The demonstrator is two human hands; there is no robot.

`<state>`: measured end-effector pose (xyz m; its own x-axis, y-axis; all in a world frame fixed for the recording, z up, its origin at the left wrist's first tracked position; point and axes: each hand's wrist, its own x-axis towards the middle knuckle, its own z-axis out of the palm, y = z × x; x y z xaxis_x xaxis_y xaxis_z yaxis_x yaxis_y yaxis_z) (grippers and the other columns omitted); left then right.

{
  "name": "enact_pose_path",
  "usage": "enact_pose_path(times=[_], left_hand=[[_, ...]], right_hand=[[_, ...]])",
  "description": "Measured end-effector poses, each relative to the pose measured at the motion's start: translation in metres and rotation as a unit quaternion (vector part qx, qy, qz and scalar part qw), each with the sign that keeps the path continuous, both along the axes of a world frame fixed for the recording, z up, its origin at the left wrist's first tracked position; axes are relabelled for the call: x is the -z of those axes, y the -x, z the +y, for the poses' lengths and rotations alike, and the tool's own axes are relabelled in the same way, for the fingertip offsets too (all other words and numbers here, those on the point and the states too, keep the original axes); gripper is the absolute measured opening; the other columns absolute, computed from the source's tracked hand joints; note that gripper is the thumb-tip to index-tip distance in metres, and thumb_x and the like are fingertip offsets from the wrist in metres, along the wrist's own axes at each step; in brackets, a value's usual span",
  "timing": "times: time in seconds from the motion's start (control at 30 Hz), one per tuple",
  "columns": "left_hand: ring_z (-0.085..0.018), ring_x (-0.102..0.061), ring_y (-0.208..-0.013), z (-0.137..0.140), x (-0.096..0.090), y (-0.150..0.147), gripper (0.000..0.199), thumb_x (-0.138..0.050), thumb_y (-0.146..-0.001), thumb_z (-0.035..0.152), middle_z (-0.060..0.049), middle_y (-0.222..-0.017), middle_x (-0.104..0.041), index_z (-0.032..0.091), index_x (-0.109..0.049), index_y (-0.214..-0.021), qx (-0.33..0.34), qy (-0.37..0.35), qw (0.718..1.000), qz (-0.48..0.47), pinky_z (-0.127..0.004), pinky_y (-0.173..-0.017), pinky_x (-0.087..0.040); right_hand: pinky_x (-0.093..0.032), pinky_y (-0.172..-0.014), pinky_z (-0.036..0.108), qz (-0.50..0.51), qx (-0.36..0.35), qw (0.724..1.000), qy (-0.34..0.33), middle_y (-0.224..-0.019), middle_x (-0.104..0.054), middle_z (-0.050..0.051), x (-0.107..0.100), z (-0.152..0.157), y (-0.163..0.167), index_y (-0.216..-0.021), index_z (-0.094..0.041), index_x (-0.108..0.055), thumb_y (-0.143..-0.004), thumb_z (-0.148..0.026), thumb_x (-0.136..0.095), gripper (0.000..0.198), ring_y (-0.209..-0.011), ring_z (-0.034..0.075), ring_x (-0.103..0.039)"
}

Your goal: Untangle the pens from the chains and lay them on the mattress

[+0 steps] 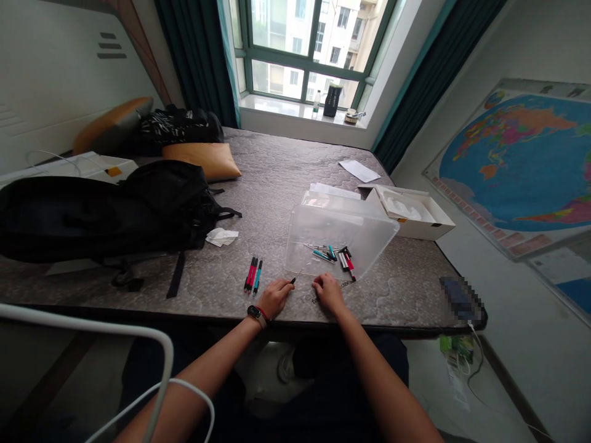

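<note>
My left hand (276, 298), with a watch on its wrist, is closed on a slim black pen part (293, 280), from which a thin pale tip points away from me. Beside it, my right hand (329, 293) rests low over the mattress with curled fingers; whatever lies in its fingertips is hidden. Just beyond both hands, a clear plastic box (305, 227) lies with its open side toward me. Teal and silver pen parts (324, 255) and several black, white and red pieces (345, 261) lie inside it. Left of my left hand, red and teal pens (252, 274) lie side by side.
A black backpack (101, 209) covers the left side, near a crumpled tissue (222, 237) and a tan pillow (203, 161). A white box (415, 215) stands behind the clear one. A phone-like pixelated object (462, 298) lies at the right corner; a white tube frame (92, 323) crosses lower left.
</note>
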<state>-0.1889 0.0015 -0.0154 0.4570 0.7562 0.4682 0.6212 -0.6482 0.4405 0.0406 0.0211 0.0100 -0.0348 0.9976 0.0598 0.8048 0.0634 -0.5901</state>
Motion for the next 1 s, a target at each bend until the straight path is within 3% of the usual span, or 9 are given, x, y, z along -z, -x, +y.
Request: enact_pose_path(times=[0.1, 0.2, 0.33, 0.47, 0.63, 0.8, 0.87, 1.0], left_hand=[[-0.021, -0.059, -0.103, 0.0, -0.002, -0.001, 0.026, -0.046, -0.089, 0.007, -0.007, -0.111, -0.064, 0.021, -0.06, -0.107, -0.007, 0.011, 1.0, -0.005, -0.037, -0.092, -0.049], [-0.021, -0.059, -0.103, -0.001, -0.003, -0.001, 0.026, -0.046, -0.088, 0.006, -0.007, -0.11, -0.064, 0.021, -0.058, -0.106, -0.01, 0.011, 1.0, -0.008, -0.037, -0.093, -0.049], [-0.02, -0.06, -0.102, -0.001, -0.002, -0.001, 0.025, -0.045, -0.088, 0.007, -0.007, -0.106, -0.064, 0.021, -0.056, -0.104, -0.02, 0.023, 0.999, -0.021, -0.037, -0.092, -0.05], [-0.02, -0.062, -0.096, 0.0, -0.001, -0.001, 0.021, -0.044, -0.092, 0.013, -0.007, -0.098, -0.064, 0.02, -0.052, -0.11, -0.061, 0.051, 0.995, -0.064, -0.037, -0.087, -0.052], [-0.019, -0.062, -0.1, 0.002, -0.004, 0.0, 0.04, -0.045, -0.091, 0.014, -0.007, -0.105, -0.065, 0.021, -0.043, -0.13, -0.071, 0.075, 0.988, -0.114, -0.036, -0.09, -0.052], [-0.019, -0.061, -0.101, 0.004, -0.006, 0.0, 0.028, -0.046, -0.089, 0.012, -0.006, -0.104, -0.066, 0.021, -0.056, -0.114, -0.059, 0.063, 0.988, -0.125, -0.036, -0.092, -0.05], [-0.019, -0.062, -0.096, 0.004, -0.006, 0.0, 0.024, -0.047, -0.088, 0.013, -0.006, -0.098, -0.065, 0.02, -0.057, -0.109, -0.071, 0.072, 0.987, -0.126, -0.035, -0.089, -0.051], [-0.019, -0.061, -0.088, 0.003, -0.008, 0.0, 0.019, -0.049, -0.086, 0.014, -0.005, -0.089, -0.063, 0.02, -0.055, -0.103, -0.091, 0.09, 0.984, -0.121, -0.033, -0.082, -0.051]], right_hand=[[-0.047, -0.072, 0.03, 0.102, 0.006, 0.995, -0.002, -0.084, -0.067, 0.006, 0.001, -0.001, 0.002, -0.082, -0.018, -0.066, -0.082, -0.028, -0.059, 0.011, -0.074, 0.018, -0.062], [-0.048, -0.063, 0.029, 0.233, 0.042, 0.972, 0.01, -0.077, -0.068, 0.005, 0.006, -0.005, 0.005, -0.092, -0.017, -0.064, -0.082, -0.036, -0.059, 0.022, -0.065, 0.018, -0.062], [-0.049, -0.057, 0.028, 0.306, 0.068, 0.95, 0.011, -0.077, -0.069, 0.005, 0.014, -0.011, 0.008, -0.109, -0.016, -0.064, -0.083, -0.043, -0.057, 0.039, -0.062, 0.017, -0.061], [-0.048, -0.05, 0.025, 0.358, 0.076, 0.93, 0.042, -0.077, -0.069, 0.006, 0.014, -0.012, 0.009, -0.099, -0.015, -0.067, -0.08, -0.05, -0.058, 0.041, -0.06, 0.016, -0.061], [-0.051, -0.049, 0.025, 0.457, 0.109, 0.88, 0.069, -0.078, -0.069, 0.006, 0.004, -0.006, 0.007, -0.089, -0.017, -0.059, -0.069, -0.052, -0.071, 0.042, -0.061, 0.016, -0.064], [-0.055, -0.056, 0.027, 0.505, 0.148, 0.847, 0.077, -0.091, -0.073, 0.008, -0.009, 0.005, 0.002, -0.096, -0.019, -0.056, -0.067, -0.049, -0.074, 0.046, -0.069, 0.017, -0.069], [-0.056, -0.056, 0.027, 0.496, 0.156, 0.851, 0.072, -0.092, -0.073, 0.008, -0.011, 0.011, 0.0, -0.096, -0.019, -0.057, -0.068, -0.049, -0.073, 0.043, -0.069, 0.017, -0.069], [-0.053, -0.049, 0.026, 0.364, 0.11, 0.921, 0.08, -0.078, -0.07, 0.005, -0.009, 0.02, -0.004, -0.084, -0.017, -0.063, -0.068, -0.044, -0.071, 0.032, -0.063, 0.018, -0.065]])
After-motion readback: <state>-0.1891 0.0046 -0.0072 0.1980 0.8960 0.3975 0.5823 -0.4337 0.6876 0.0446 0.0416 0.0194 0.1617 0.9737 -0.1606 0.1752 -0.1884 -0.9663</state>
